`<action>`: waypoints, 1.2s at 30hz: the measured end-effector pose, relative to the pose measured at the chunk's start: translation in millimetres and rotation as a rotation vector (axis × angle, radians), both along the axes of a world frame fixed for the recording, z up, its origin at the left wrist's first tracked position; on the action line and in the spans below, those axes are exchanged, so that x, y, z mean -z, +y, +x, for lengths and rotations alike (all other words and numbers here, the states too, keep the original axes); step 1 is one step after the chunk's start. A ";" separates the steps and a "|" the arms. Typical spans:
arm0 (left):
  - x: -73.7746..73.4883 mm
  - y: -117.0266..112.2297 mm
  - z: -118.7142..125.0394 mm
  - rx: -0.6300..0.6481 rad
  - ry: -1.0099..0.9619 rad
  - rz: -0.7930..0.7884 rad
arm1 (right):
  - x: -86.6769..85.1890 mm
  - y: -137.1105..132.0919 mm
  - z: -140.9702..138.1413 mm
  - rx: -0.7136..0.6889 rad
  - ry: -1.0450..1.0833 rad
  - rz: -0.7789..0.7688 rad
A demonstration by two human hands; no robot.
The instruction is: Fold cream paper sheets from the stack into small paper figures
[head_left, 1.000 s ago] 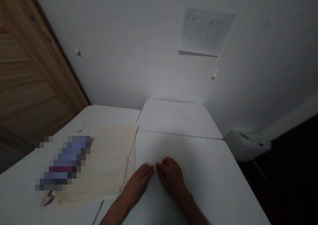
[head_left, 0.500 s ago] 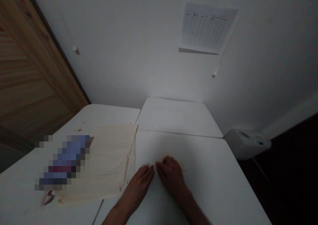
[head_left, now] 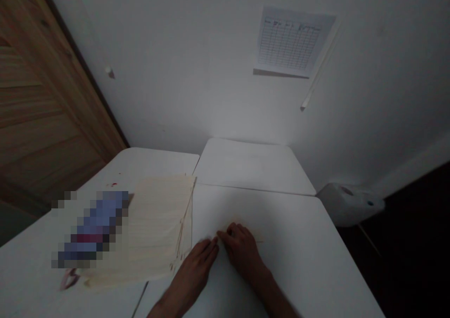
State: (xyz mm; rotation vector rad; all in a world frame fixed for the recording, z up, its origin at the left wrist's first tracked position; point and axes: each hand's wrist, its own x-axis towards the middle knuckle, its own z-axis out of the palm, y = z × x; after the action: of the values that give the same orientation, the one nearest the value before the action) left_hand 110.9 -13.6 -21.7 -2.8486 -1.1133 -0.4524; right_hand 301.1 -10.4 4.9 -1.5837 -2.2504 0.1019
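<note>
While we're at the white tbl (head_left: 295,247), L hand (head_left: 193,276) lies open, R hand (head_left: 241,252) curled on a thin pale sheet (head_left: 251,231), grip unclear; light fingertips suit it.

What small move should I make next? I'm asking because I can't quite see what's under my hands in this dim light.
Probably slide your right hand back a little. It seems to rest on a thin pale sheet that barely shows against the white table, so uncovering it would show its edge. Your left hand lies close beside it, ready to steady the sheet.
</note>
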 end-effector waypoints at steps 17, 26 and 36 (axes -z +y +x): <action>8.2 -12.0 -1.1 0.003 -0.063 0.126 | -6.1 -3.1 -3.2 0.023 0.049 -0.053; 10.4 -11.0 -2.4 0.014 -0.101 0.178 | -9.0 3.4 -7.5 0.086 0.111 -0.087; 5.0 -11.2 -1.5 -0.068 -0.160 0.190 | -13.8 5.4 -5.5 0.066 0.110 -0.109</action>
State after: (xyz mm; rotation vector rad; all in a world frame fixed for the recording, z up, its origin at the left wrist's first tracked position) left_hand 109.3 -24.7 -26.7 -2.6411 -1.1206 -0.7491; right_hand 295.6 -4.9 18.8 -1.6633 -2.1395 0.2913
